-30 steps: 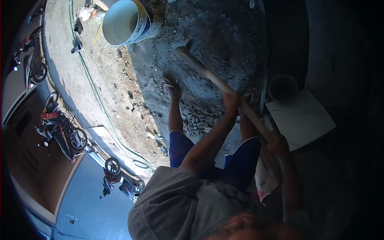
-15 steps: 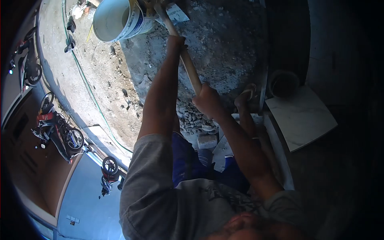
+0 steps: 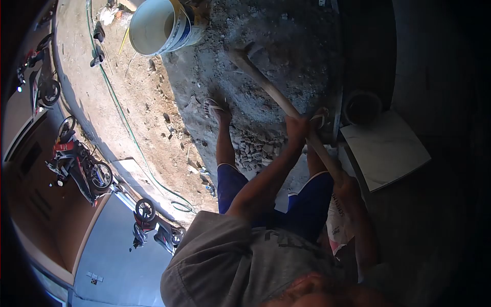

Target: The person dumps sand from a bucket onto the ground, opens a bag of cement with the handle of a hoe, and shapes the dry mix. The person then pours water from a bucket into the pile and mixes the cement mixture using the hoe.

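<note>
A hoe's long wooden handle (image 3: 273, 92) runs diagonally from the grey, gravelly mix on the ground toward my right side. My left hand (image 3: 297, 129) is closed around the middle of the handle. Lower down, near its end, my right hand (image 3: 349, 187) grips it too, in shadow beside my thigh. The hoe's head (image 3: 249, 50) rests at the grey mix (image 3: 302, 61); its blade is dark and hard to make out. My sandalled feet stand on either side, the left foot (image 3: 217, 108) fully visible.
A white bucket (image 3: 153, 30) stands at the upper left. Broken stones (image 3: 255, 153) lie between my legs. On the right are a pale tile (image 3: 386, 151) and a dark round container (image 3: 362, 108). A printed sack (image 3: 337, 225) is beside my right leg. A green hose (image 3: 120, 112) and parked motorcycles (image 3: 79, 166) are at left.
Both hands have drawn the hoe toward my body and to the right. Its head has moved away from the bucket. My left foot and the sack have come into view.
</note>
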### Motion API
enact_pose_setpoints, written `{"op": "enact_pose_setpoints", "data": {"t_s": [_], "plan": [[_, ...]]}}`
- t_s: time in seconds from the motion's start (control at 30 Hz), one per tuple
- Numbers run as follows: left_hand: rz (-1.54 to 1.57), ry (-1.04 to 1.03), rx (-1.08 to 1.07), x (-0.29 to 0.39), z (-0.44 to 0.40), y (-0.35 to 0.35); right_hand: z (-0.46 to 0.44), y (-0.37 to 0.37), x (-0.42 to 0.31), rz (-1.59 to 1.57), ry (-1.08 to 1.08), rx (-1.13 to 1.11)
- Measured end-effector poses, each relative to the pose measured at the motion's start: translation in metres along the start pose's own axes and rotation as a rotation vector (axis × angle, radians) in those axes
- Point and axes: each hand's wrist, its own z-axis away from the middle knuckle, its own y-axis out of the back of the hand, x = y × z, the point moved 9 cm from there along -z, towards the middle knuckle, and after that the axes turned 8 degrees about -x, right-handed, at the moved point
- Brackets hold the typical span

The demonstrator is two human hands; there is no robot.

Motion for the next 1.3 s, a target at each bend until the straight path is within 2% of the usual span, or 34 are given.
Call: {"op": "enact_pose_setpoints", "data": {"t_s": [0.03, 0.1, 0.13, 0.2, 0.3, 0.37, 0.4, 0.43, 0.5, 0.63, 0.77, 0.87, 0.9, 0.93, 1.13, 1.23, 1.3], "plan": [[0.126, -0.05, 0.005, 0.004, 0.024, 0.005, 0.017, -0.008, 0.012, 0.0, -0.021, 0.009], [0.388, -0.142, 0.012, 0.03, 0.07, 0.012, 0.034, -0.023, 0.008, 0.031, 0.068, 0.022], [0.405, -0.123, 0.007, 0.035, 0.067, 0.028, 0.036, -0.027, -0.001, 0.058, 0.09, -0.001], [0.444, -0.083, 0.068, -0.014, 0.02, 0.067, 0.016, -0.046, -0.056, 0.146, 0.037, -0.159], [0.366, 0.031, 0.235, 0.015, -0.016, 0.187, -0.045, -0.086, -0.154, 0.067, 0.219, -0.211], [0.408, 0.031, 0.216, -0.01, -0.078, 0.254, -0.091, -0.108, -0.216, 0.074, 0.216, -0.259], [0.407, -0.013, 0.293, -0.028, -0.109, 0.286, -0.106, -0.113, -0.247, 0.097, 0.239, -0.245], [0.402, -0.066, 0.365, -0.041, -0.13, 0.31, -0.118, -0.122, -0.273, 0.142, 0.239, -0.284], [0.471, 0.046, 0.29, -0.071, -0.143, 0.322, -0.125, -0.127, -0.297, 0.231, 0.259, -0.327], [0.591, 0.254, 0.205, -0.097, -0.108, 0.275, -0.1, -0.117, -0.281, 0.329, 0.219, -0.421], [0.867, 0.337, 0.218, -0.103, -0.081, 0.189, -0.094, -0.061, -0.25, 0.562, 0.262, -0.412], [1.08, 0.414, 0.158, -0.094, -0.081, 0.146, -0.099, -0.018, -0.253, 0.636, 0.202, -0.435], [1.145, 0.439, 0.131, -0.091, -0.082, 0.134, -0.1, -0.005, -0.261, 0.66, 0.255, -0.424], [1.217, 0.414, 0.069, -0.08, -0.082, 0.119, -0.101, 0.009, -0.265, 0.681, 0.301, -0.405], [1.433, 0.367, 0.042, -0.029, -0.047, 0.061, -0.079, 0.093, -0.244, 0.804, 0.381, -0.37], [1.562, 0.32, -0.047, 0.01, -0.013, 0.002, -0.062, 0.159, -0.193, 0.925, 0.342, -0.297], [1.616, 0.325, -0.203, 0.045, 0.009, -0.051, -0.057, 0.215, -0.15, 0.918, 0.283, -0.186]]}}
